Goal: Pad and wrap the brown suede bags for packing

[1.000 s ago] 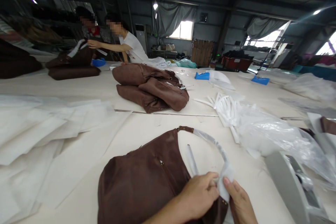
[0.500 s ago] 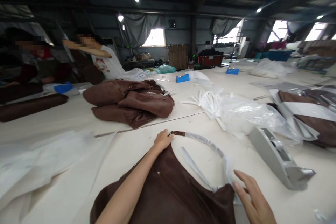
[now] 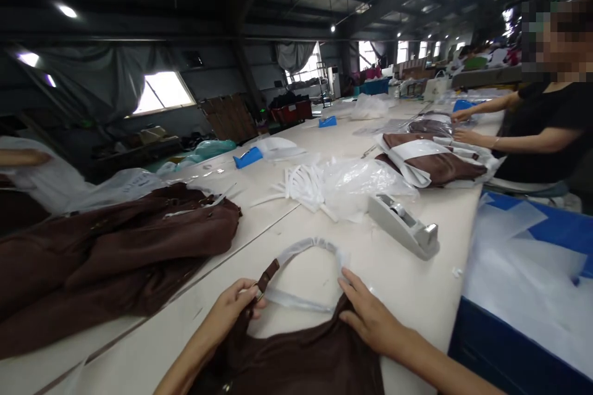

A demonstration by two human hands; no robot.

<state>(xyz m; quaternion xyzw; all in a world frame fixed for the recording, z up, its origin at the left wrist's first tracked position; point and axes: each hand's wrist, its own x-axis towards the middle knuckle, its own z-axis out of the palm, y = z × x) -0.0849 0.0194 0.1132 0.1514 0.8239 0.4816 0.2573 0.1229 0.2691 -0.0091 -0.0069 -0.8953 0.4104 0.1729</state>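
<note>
A dark brown leather handbag (image 3: 301, 355) lies on the table in front of me. Its shoulder strap (image 3: 319, 243), wrapped in whitish translucent film, arches away from me. My left hand (image 3: 238, 301) is closed around the strap's left end, by a metal ring and a brown leather tab (image 3: 268, 274). At the opposite end, my right hand (image 3: 370, 311) rests against the strap and the bag's corner, fingers stretched out and thumb apart. A second film-covered strip (image 3: 299, 302) lies inside the loop.
A grey tape dispenser (image 3: 403, 227) stands right of the strap. Beyond lie white strips (image 3: 303, 185) and clear plastic bags (image 3: 365, 182). Brown bags (image 3: 120, 253) are piled at left. A co-worker (image 3: 551, 117) handles a wrapped brown bag (image 3: 433, 157). A blue bin (image 3: 500, 345) adjoins the table's right edge.
My view has swung right, bringing the co-worker and blue bin into sight. My right hand has come against the strap's right end. My left hand still holds the left end.
</note>
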